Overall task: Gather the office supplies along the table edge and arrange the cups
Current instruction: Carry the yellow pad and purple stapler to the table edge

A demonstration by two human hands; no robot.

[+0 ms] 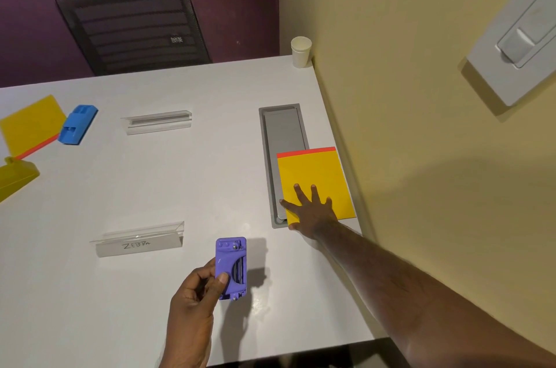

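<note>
White worktop [156, 181] fills the view, butted against a yellow wall on its right side, with a black mesh chair [132, 24] behind its far edge in front of a purple wall. Step in hand: gathering the office supplies toward the wall-side edge. The right hand [311, 211] lies flat, fingers straight and spread, pressing on the yellow notepad [313, 175], which rests near the right edge and partly overlaps the grey cable hatch [282, 130]; this grip is released, with no finger curled round the pad. The left hand [195, 292] grasps the purple hole punch [231, 267], thumb on its upper face and fingers curled beneath, holding it above the near part of the worktop, apart from the notepad. One paper cup [301, 51] stands upright in the far right corner, close to the wall. Items not yet gathered lie well apart on the left: a blue punch [78, 124], a second yellow notepad [30, 124] and a yellow object [16, 178] cut off by the frame edge. Two clear name holders [158, 122] [138, 239] sit mid-worktop. Next move, as judged: set the purple hole punch down just beside the pressed notepad, parallel to the edge, then reach across for the left-side items; the cup appears untouched so far
</note>
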